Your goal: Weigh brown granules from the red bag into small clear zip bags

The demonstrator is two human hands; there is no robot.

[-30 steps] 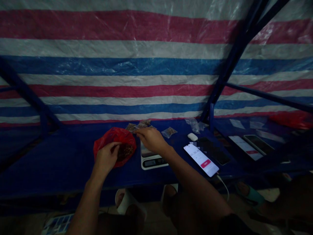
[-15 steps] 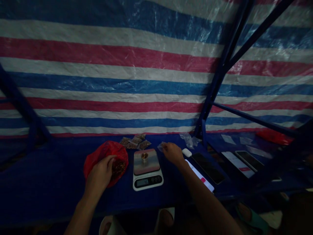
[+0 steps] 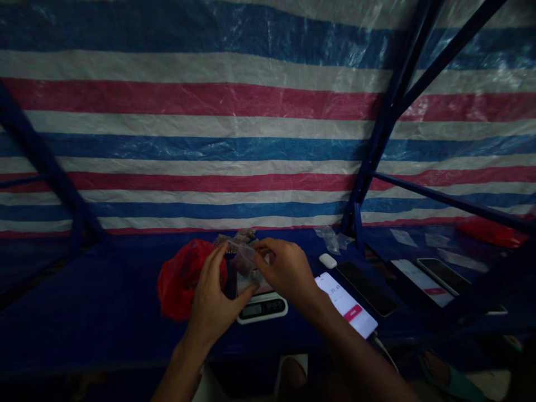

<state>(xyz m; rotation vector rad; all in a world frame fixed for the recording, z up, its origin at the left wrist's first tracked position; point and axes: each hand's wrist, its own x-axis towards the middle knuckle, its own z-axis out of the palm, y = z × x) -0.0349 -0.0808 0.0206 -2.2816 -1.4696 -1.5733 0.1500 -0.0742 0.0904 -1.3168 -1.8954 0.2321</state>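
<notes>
And here the right hand has its grip closed on a small clear bag, pinched by its right side above the middle of the blue surface! Over on the other flank, the left hand sits with its grip open, thumb and fingers spread around the bag; whether they touch it, I can't tell. Right below, there's the white scale, its display facing the near edge. A red plastic bag lies just left of it, partly behind the left hand. Packets of brown bits crowd the far edge, and toward the right end of the surface it's a white case, a dark phone and a lit phone close to the near edge.
</notes>
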